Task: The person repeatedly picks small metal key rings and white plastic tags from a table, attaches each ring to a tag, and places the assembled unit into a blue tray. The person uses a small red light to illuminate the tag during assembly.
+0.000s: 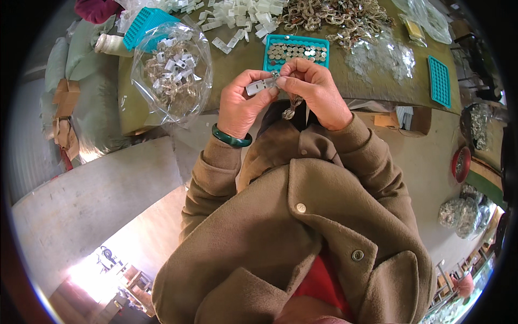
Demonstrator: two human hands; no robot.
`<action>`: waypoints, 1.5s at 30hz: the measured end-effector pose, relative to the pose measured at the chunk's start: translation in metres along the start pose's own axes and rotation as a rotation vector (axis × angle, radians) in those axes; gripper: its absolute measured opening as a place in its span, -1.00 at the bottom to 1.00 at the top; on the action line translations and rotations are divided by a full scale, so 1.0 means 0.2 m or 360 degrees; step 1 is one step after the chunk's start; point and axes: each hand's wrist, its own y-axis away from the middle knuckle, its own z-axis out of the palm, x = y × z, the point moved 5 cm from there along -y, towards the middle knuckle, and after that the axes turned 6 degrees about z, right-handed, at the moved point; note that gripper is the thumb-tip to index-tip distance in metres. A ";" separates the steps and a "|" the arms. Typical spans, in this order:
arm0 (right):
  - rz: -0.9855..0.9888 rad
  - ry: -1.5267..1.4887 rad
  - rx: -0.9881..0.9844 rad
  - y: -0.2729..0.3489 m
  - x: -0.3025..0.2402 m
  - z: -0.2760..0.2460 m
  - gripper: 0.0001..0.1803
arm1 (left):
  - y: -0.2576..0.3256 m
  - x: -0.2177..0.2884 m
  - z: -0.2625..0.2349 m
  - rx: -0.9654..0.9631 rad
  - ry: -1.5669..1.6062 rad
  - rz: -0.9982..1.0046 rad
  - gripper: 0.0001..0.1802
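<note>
My left hand point(239, 102), a green bangle at its wrist, pinches a small white plastic case point(258, 87) with dark slots between thumb and fingers. Thumb and forefinger of my right hand point(318, 92) close on the case's right end, at a tiny shiny part point(275, 75) too small to name. A bundle of clear-brown wire point(290, 112) hangs below my right fingers, seemingly joined to what they grip. Just beyond both hands lies a teal tray point(266, 53) with rows of round silver discs point(294, 52).
A clear bag point(141, 81) of white cases and wire bundles stands left, beside a tilted teal tray point(145, 29). White cases point(243, 13), wire bundles point(329, 16) and clear plastic pieces point(377, 59) are heaped along the back. Another teal tray point(440, 81) lies right.
</note>
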 end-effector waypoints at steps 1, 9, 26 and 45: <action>-0.0012 -0.0023 0.0003 0.00 0.00 0.01 -0.93 | 0.01 0.00 0.00 0.0013 0.0031 -0.0037 -0.77; 0.0270 -0.0683 -0.0197 0.04 0.06 0.08 -0.91 | 0.08 -0.07 0.03 0.0245 0.0647 -0.0052 -0.81; 0.0108 -0.0435 -0.0076 0.08 0.06 0.05 -0.93 | 0.11 0.02 0.08 0.0296 0.0066 0.0511 -0.70; -0.0228 0.0532 0.0164 0.03 0.02 0.00 -0.87 | 0.03 -0.02 0.03 0.0352 -0.0192 -0.0120 -0.76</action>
